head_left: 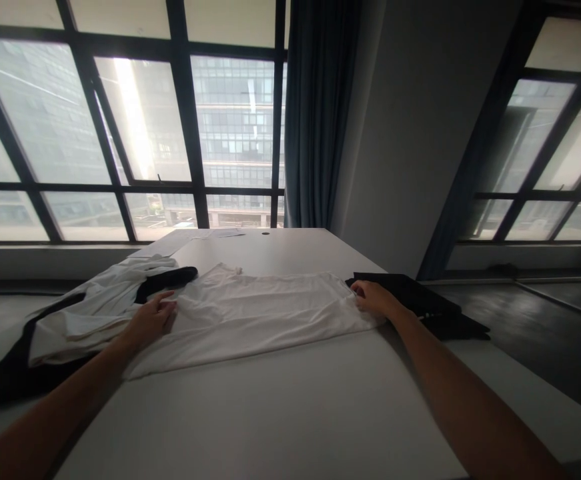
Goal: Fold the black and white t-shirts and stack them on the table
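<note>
Remotely, I saw the white shirt (270, 303) spread between the left hand (153, 317), fingers relaxed, and right hand (374, 299), grip unclear

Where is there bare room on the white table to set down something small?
The largest bare patch of the table lies between the left forearm and right forearm, nearer than the spread white garment. Another lies between the garment and far edge. Rumpled clothes crowd the left, black cloth the right.
</note>
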`<state>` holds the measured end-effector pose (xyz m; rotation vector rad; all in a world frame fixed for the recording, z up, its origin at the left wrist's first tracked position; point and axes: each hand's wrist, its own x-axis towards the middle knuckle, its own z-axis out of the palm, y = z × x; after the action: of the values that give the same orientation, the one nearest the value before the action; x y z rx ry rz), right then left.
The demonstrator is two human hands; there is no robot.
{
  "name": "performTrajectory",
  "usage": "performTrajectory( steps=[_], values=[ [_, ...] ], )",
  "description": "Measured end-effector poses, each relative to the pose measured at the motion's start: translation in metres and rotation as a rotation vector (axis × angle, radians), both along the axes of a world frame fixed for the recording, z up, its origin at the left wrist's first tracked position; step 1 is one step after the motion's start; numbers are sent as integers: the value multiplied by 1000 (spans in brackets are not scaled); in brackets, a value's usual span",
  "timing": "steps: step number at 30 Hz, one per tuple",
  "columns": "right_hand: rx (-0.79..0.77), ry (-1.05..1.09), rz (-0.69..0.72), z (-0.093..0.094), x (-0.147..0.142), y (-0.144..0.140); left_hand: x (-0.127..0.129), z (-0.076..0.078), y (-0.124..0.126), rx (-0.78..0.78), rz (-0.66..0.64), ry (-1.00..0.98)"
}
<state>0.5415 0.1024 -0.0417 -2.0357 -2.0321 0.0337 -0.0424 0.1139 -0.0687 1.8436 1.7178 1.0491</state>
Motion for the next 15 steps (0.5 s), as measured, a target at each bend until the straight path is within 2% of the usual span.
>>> performTrajectory(
  steps=[3, 6, 9, 11, 15],
  values=[
    [7, -33, 38, -2, -5, 1, 6, -2, 0, 44, -72, -27],
    [-20, -79, 103, -7, -11, 3, 12, 3, -4, 67, -126, 14],
    [-43, -144, 122, -11, -17, 4, 12, 8, -3, 214, -165, 27],
    [-55, -182, 98, -11, -19, 3, 7, 7, 0, 282, -195, 103],
    [-47, -240, 34, -6, -19, 1, -2, -1, 8, 286, -209, 405]
  ],
)
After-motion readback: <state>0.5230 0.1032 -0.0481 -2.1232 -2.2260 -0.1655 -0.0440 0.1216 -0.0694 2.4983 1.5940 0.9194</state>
